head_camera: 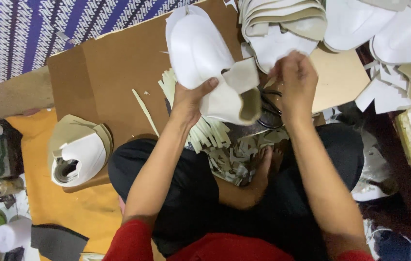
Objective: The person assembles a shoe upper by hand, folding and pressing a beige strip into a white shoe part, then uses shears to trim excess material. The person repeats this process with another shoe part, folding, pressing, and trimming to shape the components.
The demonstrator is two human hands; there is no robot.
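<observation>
We're gripping a white shoe-upper piece [200,58] in our left hand [189,99] above the brown cardboard [113,72], while our right hand [296,77] is pinching its beige flap [240,76], scissors [269,108] lying underneath.

Free room lies mainly on the bare brown cardboard sheet [113,72] in the upper left middle of the frame: between its left edge and the white cut piece [198,50] held at top centre, nothing blocks a hand but one thin offcut strip [145,112]. A smaller bare patch of tan board [338,77] shows right of centre, hemmed in by stacked white pieces [283,24] along the top and more stacks [403,72] at the right edge. The centre is crowded: a fan of cut strips [205,128], black scissors [269,108] and scraps [237,157] over the crossed legs. At lower left a curled stack of pieces [79,150] sits at the cardboard's corner.
</observation>
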